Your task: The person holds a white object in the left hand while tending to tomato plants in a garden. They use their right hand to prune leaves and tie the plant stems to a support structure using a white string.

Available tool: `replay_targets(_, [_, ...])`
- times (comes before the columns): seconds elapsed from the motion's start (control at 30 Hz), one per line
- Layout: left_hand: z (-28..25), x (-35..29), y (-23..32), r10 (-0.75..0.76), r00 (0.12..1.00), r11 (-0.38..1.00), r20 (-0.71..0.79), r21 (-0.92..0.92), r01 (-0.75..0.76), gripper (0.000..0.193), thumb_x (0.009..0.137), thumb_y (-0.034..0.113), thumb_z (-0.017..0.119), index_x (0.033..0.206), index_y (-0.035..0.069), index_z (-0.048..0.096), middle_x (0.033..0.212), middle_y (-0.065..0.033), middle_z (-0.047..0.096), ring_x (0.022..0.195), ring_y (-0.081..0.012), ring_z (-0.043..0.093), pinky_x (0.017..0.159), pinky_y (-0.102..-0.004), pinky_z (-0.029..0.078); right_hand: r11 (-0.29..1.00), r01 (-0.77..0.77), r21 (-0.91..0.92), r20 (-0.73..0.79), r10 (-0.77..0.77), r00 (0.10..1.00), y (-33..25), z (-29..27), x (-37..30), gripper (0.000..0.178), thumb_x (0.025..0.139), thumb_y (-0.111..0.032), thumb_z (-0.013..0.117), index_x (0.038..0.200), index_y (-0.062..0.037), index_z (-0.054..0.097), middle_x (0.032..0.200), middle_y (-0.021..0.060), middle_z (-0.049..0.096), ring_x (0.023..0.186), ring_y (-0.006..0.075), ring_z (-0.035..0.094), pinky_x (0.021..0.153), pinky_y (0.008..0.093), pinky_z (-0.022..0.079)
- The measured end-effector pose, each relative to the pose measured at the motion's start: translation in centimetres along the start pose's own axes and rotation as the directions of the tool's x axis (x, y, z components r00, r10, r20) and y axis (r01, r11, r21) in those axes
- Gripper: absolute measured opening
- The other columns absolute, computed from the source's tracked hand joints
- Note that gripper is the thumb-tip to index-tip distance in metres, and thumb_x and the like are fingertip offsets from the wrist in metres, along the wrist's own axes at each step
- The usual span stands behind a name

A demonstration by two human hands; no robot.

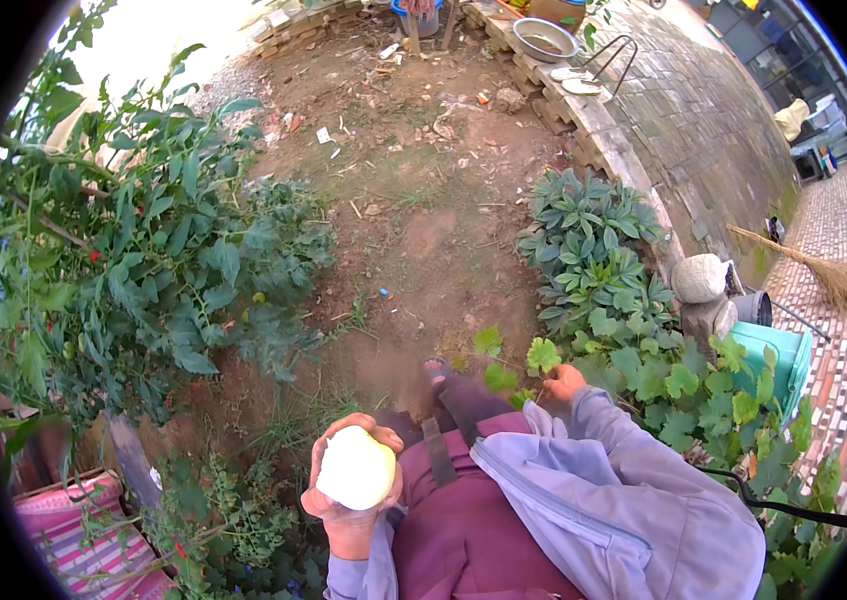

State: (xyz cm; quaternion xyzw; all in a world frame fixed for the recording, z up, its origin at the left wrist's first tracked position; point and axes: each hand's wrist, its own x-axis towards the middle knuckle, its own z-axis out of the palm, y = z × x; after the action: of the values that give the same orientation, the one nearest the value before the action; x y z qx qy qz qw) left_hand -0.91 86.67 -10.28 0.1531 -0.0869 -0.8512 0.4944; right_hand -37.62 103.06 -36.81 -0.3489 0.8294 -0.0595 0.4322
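Note:
My left hand (349, 530) is closed round a pale, roundish fruit (358, 468) in front of my body. Its white side is washed out by glare, with yellow-green skin along the right edge, so its exact kind is unclear. Out to the right, my right hand (566, 382) has its fingers curled together at a leafy vine shoot (544, 355), seemingly pinching its stem. The fingertips are partly hidden. Broad green vine leaves (682, 382) spread beside and below that forearm.
Tall tomato plants (194, 250) crowd the left side. A low leafy bush (594, 235) grows along the brick edging (614, 145) at right. Beyond it are a teal bin (774, 360), a straw broom (834, 275) and a metal basin (546, 40). Bare soil (424, 240) lies ahead.

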Motion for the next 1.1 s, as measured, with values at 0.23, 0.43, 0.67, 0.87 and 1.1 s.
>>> replay_targets(0.23, [-0.1, 5.4, 0.6, -0.153, 0.987, 0.988, 0.04, 0.034, 0.152, 0.084, 0.053, 0.031, 0.073, 0.116, -0.018, 0.047, 0.098, -0.0371, 0.058, 0.071, -0.0381, 0.064, 0.042, -0.0372, 0.053, 0.975, -0.195, 0.108, 0.1, 0.184, 0.978, -0.3, 0.5, -0.9, 0.033, 0.067, -0.024, 0.065, 0.09, -0.0009, 0.071, 0.081, 0.0151, 0.07, 0.078, 0.0269, 0.068, 0.074, 0.0371, 0.053])
replay_targets(0.43, [0.2, 11.8, 3.0, -0.35, 0.929, 0.935, 0.118, 0.093, 0.341, 0.083, 0.048, 0.03, 0.07, 0.114, -0.016, 0.052, 0.098, -0.0352, 0.061, 0.072, -0.0346, 0.067, 0.051, -0.0351, 0.055, 0.913, -0.329, 0.241, 0.096, 0.315, 0.944, -3.3, 0.3, -0.5, 0.028, 0.07, -0.018, 0.063, 0.089, 0.0012, 0.07, 0.071, 0.0132, 0.069, 0.066, 0.0222, 0.069, 0.066, 0.0339, 0.054])
replay_targets(0.67, [0.7, 18.2, 8.4, -0.379, 0.912, 0.905, 0.159, 0.269, 0.329, 0.086, 0.047, 0.032, 0.07, 0.115, -0.016, 0.052, 0.1, -0.0344, 0.062, 0.09, -0.0366, 0.066, 0.077, -0.0366, 0.055, 0.794, -0.376, 0.477, 0.117, 0.367, 0.923, -8.5, 1.2, 2.7, 0.024, 0.076, -0.014, 0.064, 0.089, 0.0064, 0.066, 0.074, 0.0158, 0.067, 0.064, 0.0228, 0.067, 0.058, 0.0341, 0.054])
replay_targets(0.87, [1.2, 23.1, 11.4, -0.484, 0.863, 0.829, 0.142, 0.391, 0.4, 0.083, 0.049, 0.03, 0.07, 0.117, -0.015, 0.052, 0.104, -0.0324, 0.062, 0.097, -0.0368, 0.065, 0.089, -0.0386, 0.051, 0.739, -0.317, 0.595, 0.096, 0.327, 0.94, -11.6, 1.0, 3.9, 0.029, 0.078, -0.005, 0.062, 0.1, 0.0131, 0.059, 0.084, 0.0208, 0.066, 0.068, 0.0267, 0.068, 0.061, 0.0351, 0.058])
replay_targets(1.1, [2.1, 26.8, 10.1, -0.502, 0.859, 0.818, 0.098, 0.376, 0.436, 0.083, 0.047, 0.033, 0.069, 0.113, -0.016, 0.054, 0.102, -0.0333, 0.061, 0.088, -0.0354, 0.066, 0.074, -0.0354, 0.055, 0.679, -0.415, 0.605, 0.081, 0.466, 0.881, -11.2, -0.5, 3.7, 0.023, 0.075, -0.005, 0.062, 0.092, 0.0107, 0.063, 0.08, 0.0195, 0.067, 0.068, 0.0265, 0.069, 0.058, 0.0364, 0.058])
